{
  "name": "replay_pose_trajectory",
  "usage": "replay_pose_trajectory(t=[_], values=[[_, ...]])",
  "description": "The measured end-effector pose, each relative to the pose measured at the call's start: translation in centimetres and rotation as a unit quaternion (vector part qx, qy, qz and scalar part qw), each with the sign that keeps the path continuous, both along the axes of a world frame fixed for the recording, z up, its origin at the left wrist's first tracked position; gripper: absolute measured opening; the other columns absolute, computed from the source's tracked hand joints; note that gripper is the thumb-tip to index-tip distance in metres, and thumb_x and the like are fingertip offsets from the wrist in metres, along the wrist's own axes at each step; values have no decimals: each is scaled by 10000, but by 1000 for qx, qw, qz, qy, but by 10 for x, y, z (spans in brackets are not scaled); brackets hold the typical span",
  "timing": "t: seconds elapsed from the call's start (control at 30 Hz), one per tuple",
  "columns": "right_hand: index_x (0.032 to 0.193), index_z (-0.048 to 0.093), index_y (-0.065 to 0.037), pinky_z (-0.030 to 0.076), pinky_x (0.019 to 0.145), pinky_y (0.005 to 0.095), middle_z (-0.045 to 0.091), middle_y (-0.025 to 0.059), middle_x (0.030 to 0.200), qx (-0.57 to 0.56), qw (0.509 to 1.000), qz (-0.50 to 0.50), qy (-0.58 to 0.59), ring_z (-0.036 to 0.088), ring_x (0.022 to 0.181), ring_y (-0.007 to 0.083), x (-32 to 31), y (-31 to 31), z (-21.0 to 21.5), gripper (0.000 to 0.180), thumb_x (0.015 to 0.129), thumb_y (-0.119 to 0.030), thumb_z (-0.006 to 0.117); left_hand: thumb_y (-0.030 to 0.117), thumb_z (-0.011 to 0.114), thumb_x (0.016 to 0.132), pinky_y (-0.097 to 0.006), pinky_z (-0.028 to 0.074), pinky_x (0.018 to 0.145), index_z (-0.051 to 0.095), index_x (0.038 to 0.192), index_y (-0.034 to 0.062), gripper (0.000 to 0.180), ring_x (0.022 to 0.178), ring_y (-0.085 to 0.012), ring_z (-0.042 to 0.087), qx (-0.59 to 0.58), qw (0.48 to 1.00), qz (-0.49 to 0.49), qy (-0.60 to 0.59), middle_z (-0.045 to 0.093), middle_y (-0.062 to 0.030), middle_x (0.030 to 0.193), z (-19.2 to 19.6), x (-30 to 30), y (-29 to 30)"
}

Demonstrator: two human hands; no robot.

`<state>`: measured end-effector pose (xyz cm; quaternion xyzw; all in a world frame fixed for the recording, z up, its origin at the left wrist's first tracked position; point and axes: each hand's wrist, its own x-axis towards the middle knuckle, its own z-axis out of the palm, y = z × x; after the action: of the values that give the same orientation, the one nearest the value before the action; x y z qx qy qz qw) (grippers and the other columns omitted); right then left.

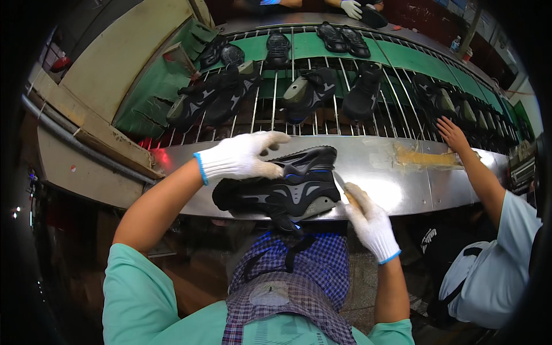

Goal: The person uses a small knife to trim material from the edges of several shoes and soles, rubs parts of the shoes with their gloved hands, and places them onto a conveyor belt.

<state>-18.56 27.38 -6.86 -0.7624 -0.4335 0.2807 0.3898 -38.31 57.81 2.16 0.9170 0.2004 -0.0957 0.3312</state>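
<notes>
Black shoe (267,194): on its side at the near edge of the metal worktop (371,152), toe left, heel right, ribbed sole edge (323,153) toward the far side; part of it reaches past the near edge, so it would be better supported a little farther in.
Left hand (238,156): gloved and open over the toe half, thumb against the upper, index finger stretched toward the far right; how hard it presses, I cannot tell. A firmer, flatter hold should stop the shoe rocking.
Right hand (371,223): gloved, closed around a slim tool (340,180) whose narrow end points far and left, close by the heel; contact is unclear.
Tool angle: probably best kept shallow along the heel, with short, light strokes, the left fingers well out of its path.
Grey insert (322,206): shows at the near side of the heel; likely a firm backing to work against.
Dark strap (286,223): droops over the near edge; worth tucking aside, since it could snag.
Wire rack (275,95): beyond the worktop, carrying more dark shoes (363,92).
</notes>
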Motion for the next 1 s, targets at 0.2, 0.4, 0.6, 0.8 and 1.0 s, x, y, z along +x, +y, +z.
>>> replay_pose_trajectory(t=[0.2,0.4,0.6,0.8,1.0], values=[[1502,605,-65,568,1080,393,692,216,1426,59,993,37,-93,717,1264,361,-8,15,36,504,1017,-177,682,278,780,966,-431,518,1160,568,1536,84,638,1357,-293,632,-9,996,76,-51,628,-163,1499,-13,-40,1],[1471,629,-88,622,950,419,749,217,1288,-18,979,67,-191,775,1075,362,-20,25,40,503,994,-232,698,344,820,857,-464,567,1024,689,1354,162,545,1210,-365,682,155,984,-14,-90,654,-127,1378,-18,-2,-55],[1577,504,18,560,610,281,738,101,1090,-5,958,-16,286,638,682,136,-10,47,20,576,1038,-143,630,369,887,787,-471,581,995,708,1383,191,647,1187,-370,696,186,976,5,-114,640,-153,1417,-37,12,-62],[1615,448,20,425,555,192,571,6,914,2,899,-10,438,474,662,53,-5,39,6,593,1067,-145,602,322,886,807,-481,597,936,693,1411,171,652,1124,-393,713,202,971,-37,-123,646,-195,1377,-45,15,-60],[1529,552,28,507,1114,388,660,222,1419,15,997,60,50,640,1310,306,24,18,36,549,1047,-221,635,317,845,857,-494,598,916,680,1419,172,603,1071,-404,710,261,957,-103,-79,624,-223,1360,-35,24,-61]])
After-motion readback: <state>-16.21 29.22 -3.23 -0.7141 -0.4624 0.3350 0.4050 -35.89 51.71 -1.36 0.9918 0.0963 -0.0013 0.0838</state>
